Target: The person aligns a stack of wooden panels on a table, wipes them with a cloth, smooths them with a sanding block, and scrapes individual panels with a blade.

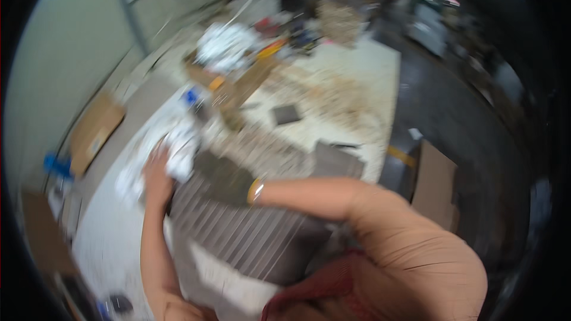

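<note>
The person's right hand wears a dark grey work glove with a thin yellow band at its cuff, and the forearm behind it is bare up to a loose, pale tan sleeve bunched near the elbow and shoulder. The left hand is bare, as is its forearm. A dark red ribbed garment shows at the chest, blurred by motion.

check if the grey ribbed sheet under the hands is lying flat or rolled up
Flat: the grey ribbed sheet lies spread on the worktable, ribs running in straight parallel lines. The picture is blurred, so its edges are unclear.
</note>
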### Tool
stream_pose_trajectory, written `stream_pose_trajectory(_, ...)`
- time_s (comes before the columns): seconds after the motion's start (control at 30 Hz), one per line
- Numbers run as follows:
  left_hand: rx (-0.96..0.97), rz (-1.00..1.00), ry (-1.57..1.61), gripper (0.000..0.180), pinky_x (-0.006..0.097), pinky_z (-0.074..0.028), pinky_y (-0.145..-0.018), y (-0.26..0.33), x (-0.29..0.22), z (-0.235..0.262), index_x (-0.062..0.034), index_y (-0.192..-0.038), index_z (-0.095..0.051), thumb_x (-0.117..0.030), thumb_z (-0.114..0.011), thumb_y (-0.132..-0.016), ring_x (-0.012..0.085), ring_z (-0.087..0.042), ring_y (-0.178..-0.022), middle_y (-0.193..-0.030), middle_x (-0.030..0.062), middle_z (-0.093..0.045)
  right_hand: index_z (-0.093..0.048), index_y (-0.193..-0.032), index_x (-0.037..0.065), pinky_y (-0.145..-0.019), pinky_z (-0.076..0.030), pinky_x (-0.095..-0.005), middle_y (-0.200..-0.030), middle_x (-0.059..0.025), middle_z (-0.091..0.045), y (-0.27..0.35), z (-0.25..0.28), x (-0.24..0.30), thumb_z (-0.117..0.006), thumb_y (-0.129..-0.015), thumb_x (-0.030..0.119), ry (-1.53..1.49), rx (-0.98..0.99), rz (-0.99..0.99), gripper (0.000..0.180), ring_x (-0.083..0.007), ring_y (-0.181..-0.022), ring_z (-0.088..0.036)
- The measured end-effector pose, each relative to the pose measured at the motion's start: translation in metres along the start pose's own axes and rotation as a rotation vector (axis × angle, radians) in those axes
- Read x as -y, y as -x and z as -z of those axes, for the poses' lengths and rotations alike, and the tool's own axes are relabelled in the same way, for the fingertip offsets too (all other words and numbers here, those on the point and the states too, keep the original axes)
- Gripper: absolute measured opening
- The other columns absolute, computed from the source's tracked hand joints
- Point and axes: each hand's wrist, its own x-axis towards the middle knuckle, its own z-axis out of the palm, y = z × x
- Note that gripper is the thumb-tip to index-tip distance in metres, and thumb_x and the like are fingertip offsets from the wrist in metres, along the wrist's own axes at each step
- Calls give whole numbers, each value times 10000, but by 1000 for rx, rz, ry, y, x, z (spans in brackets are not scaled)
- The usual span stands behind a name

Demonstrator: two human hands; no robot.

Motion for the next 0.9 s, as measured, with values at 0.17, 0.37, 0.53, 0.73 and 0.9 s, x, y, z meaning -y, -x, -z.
stream_pose_trajectory(0.17, -229, 369, 283, 438, 389, -348, -1050, 26, 94, 18, 36, -1323, -469, -71, -404, -903, 349, -498, -1212, -1318, 231, -516, -373, -1381, -27, -1090, -282, -432, -1422, -246, -374, -2, 12, 2, -537, -848, 459, 281, 18, 128, 739, -358, -1332, -347)
stream_pose_trajectory(0.37, -164, 148, 526, 712, 375, -237, -1117, 41, -92, 67, 31, -1434, -291, -102, -612, -812, 299, -308, -1368, -1461, 180, -352, -489, -1352, 89, -892, -443, -367, -1137, -136, -631, -53, -20, 11, -589, -881, 265, -448, -282, 370, 512, -290, -966, -601)
stream_pose_trajectory(0.53, -501, 229, 664, 642, 380, -171, -1142, 48, -39, 108, 2, -1459, -257, -110, -523, -885, 299, -258, -1398, -1498, 155, -312, -581, -1060, 36, -855, -475, -402, -1024, -174, -631, -105, 47, 27, -643, -818, 249, -1002, -447, 276, 328, -329, -930, -600)
stream_pose_trajectory(0.73, 11, 41, 414, 400, 426, -329, -1058, 53, 81, -19, -20, -1315, -471, -164, -490, -943, 351, -467, -1240, -1301, 192, -517, -659, -1065, 96, -839, -479, -451, -1093, -174, -623, -118, -25, 11, -665, -724, 355, 261, -129, 585, 428, -320, -1048, -589)
stream_pose_trajectory(0.9, -32, 353, 152, 537, 393, -235, -1128, 41, 15, 15, 14, -1411, -344, -240, -468, -955, 349, -282, -1369, -1501, 196, -257, -681, -988, 79, -755, -517, -417, -964, -177, -658, -123, 15, -31, -656, -760, 393, 318, -189, 100, 388, -321, -883, -648)
